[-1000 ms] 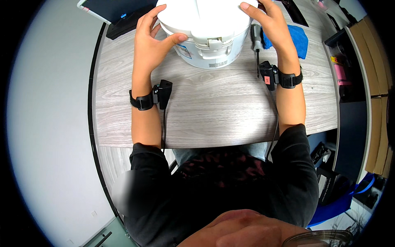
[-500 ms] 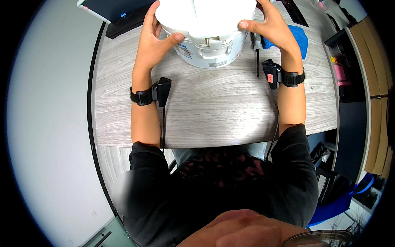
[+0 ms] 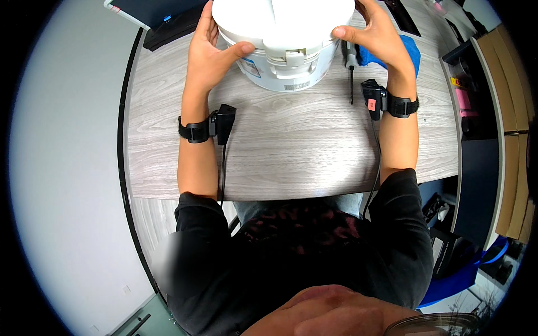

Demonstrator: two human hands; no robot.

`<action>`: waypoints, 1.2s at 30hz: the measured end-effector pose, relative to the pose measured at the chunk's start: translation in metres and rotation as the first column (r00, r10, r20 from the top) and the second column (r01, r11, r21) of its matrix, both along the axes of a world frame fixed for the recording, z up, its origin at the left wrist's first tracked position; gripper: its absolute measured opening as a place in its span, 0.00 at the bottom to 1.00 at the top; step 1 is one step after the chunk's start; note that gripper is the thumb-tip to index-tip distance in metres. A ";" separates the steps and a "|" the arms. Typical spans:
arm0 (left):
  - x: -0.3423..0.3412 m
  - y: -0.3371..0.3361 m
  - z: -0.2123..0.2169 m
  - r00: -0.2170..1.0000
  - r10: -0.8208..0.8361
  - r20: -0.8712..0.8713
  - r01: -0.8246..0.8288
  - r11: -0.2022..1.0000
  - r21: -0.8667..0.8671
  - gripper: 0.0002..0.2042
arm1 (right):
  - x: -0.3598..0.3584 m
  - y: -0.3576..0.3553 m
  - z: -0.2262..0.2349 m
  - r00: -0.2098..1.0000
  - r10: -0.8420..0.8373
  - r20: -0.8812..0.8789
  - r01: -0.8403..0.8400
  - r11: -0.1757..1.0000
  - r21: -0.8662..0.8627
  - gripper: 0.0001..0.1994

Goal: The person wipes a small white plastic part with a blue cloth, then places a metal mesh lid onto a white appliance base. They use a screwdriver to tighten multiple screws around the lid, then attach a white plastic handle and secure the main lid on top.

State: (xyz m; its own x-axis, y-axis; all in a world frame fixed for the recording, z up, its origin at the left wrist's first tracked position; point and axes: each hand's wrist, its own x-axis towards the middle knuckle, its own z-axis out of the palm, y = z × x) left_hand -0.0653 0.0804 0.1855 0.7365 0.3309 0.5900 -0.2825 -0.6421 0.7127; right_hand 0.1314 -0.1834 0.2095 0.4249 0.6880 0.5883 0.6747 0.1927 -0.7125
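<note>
Left grip: the left hand (image 3: 210, 53) lies against the left side of the white lid (image 3: 283, 19), thumb pressed on the lid's rim, fingers curled round its far side; it is holding the lid.
Right grip: the right hand (image 3: 376, 33) clasps the right side of the same lid, thumb tip on the rim, fingers over the top edge.
Lid: sits between the two grips, held from both sides, above the white cooker (image 3: 283, 70); whether it touches the pot all round cannot be told.
Cooker: stands on the table (image 3: 302, 145), just below and between the grips, its hinge block facing the person.
Screwdriver: a screwdriver (image 3: 351, 73) lies on the table just under the right grip, tip pointing toward the person.
Cloth: a blue cloth (image 3: 406, 50) lies beneath the right grip's wrist side.
Wrist bands: a black band with a small box (image 3: 224, 123) sits on the left wrist, another (image 3: 375, 101) on the right.
</note>
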 end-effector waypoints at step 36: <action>-0.003 0.001 -0.005 0.999 -0.002 0.036 0.000 0.999 0.045 0.61 | 0.002 0.005 -0.008 0.998 -0.001 0.071 0.000 1.000 0.017 0.51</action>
